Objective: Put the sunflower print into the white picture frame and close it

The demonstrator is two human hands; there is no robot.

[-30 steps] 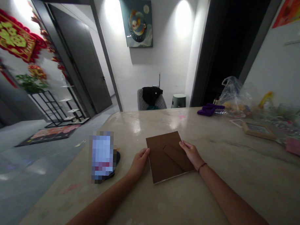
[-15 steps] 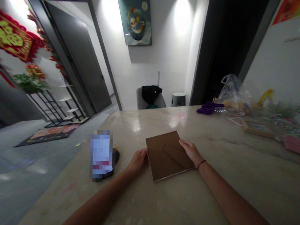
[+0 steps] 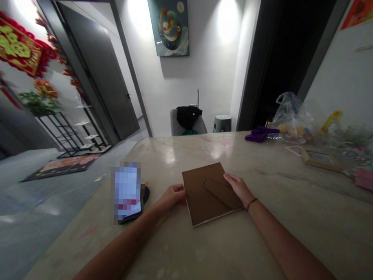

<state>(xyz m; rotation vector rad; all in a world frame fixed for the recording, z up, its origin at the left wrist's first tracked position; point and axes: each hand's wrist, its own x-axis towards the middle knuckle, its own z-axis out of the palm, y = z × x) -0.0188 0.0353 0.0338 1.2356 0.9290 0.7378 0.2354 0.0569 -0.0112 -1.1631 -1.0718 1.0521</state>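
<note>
A picture frame shows its brown back, with a fold-out stand lying against it and a thin white edge around it. It is held just over the table in front of me. My left hand is closed at its left edge, the fingertips partly hidden beneath. On the right side my right hand grips the edge, thumb on the brown back and the other fingers underneath. The front of the frame faces down, out of sight.
A phone with a blurred screen stands on a holder at the left. Along the table's right lie a purple cloth, a clear plastic bag, a small wooden frame and a pink item. A chair stands beyond the far edge.
My left hand's fingers have shifted slightly at the frame's left edge and reach a little further under it. The picture frame and my right hand stay almost where they were.
</note>
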